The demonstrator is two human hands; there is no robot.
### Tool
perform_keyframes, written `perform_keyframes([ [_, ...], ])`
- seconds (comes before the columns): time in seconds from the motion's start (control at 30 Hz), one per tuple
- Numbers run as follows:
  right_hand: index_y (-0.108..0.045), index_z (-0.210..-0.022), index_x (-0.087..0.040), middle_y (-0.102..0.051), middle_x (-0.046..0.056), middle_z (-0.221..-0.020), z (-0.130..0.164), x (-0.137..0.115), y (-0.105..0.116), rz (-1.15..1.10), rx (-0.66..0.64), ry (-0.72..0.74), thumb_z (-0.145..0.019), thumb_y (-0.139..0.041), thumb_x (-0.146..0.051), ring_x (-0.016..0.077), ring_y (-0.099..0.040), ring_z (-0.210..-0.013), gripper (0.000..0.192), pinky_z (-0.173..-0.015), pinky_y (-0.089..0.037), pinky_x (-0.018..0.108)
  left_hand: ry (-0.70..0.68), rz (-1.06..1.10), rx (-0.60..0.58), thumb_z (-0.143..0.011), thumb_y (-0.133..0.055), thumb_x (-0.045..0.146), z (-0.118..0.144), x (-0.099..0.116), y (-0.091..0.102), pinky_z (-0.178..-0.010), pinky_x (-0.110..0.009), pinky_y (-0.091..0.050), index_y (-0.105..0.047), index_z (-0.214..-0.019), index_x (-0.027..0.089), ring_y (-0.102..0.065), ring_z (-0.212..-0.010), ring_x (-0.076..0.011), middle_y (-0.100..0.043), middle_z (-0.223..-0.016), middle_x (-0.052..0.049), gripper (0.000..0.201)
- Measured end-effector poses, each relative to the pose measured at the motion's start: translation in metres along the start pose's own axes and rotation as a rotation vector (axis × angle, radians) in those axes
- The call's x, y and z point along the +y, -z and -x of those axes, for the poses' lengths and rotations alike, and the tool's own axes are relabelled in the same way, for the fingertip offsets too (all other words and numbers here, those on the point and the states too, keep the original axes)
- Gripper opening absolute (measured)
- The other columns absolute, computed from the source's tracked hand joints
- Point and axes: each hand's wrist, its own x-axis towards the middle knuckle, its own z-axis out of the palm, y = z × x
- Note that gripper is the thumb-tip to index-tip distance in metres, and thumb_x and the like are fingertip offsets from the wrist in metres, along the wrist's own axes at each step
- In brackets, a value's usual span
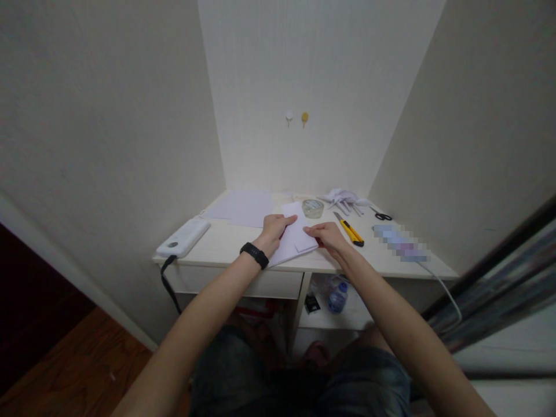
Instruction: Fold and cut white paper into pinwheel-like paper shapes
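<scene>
A white sheet of paper [297, 231], partly folded, lies on the pale wooden desk [226, 243] in front of me. My left hand [273, 229], with a black band on its wrist, presses on the paper's left side with a finger stretched along its upper edge. My right hand [328, 236] rests on the paper's right edge, fingers curled onto it. Both hands touch the paper against the desk top.
A yellow utility knife [350, 229] lies just right of my right hand. Behind it are a tape roll [313, 208], folded white paper pieces [345, 200] and black scissors [382, 216]. More white sheets [243, 207] lie at the back left, a white power bank [183, 237] at the left edge.
</scene>
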Motion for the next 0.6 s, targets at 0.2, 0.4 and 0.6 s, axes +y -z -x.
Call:
perform_keyframes([
  [0.2,-0.067,-0.06,-0.012,-0.066,0.005,-0.06,0.005,-0.008,0.004,-0.042,-0.099,-0.175,-0.054,-0.089,-0.03,0.0135,-0.056,-0.05,0.029,-0.044,-0.055,0.028,-0.007,-0.025,0.026,-0.061,-0.081,0.017,-0.003,0.003,0.002,-0.047,-0.025,-0.039,-0.052,-0.053,0.016,-0.052,-0.048,-0.0114,-0.061,-0.056,-0.001,0.03],
  [0.4,-0.069,-0.061,-0.011,-0.064,0.003,-0.06,0.008,-0.007,0.005,-0.083,-0.105,-0.161,-0.054,-0.089,-0.022,0.0117,-0.057,-0.052,0.023,-0.044,-0.057,0.023,0.0,-0.028,-0.001,-0.059,-0.084,0.019,-0.008,0.001,0.006,-0.048,-0.025,-0.038,-0.056,-0.058,0.014,-0.054,-0.05,-0.0117,-0.064,-0.06,-0.003,0.028],
  [0.6,-0.067,-0.058,-0.013,-0.063,0.001,-0.058,0.005,-0.001,0.008,-0.072,-0.19,-0.156,-0.05,-0.091,-0.022,0.0115,-0.059,-0.053,0.028,-0.049,-0.057,0.023,0.0,-0.015,0.015,-0.057,-0.086,0.018,-0.014,0.0,0.01,-0.051,-0.025,-0.04,-0.057,-0.06,0.014,-0.056,-0.054,-0.0125,-0.063,-0.059,-0.003,0.029],
])
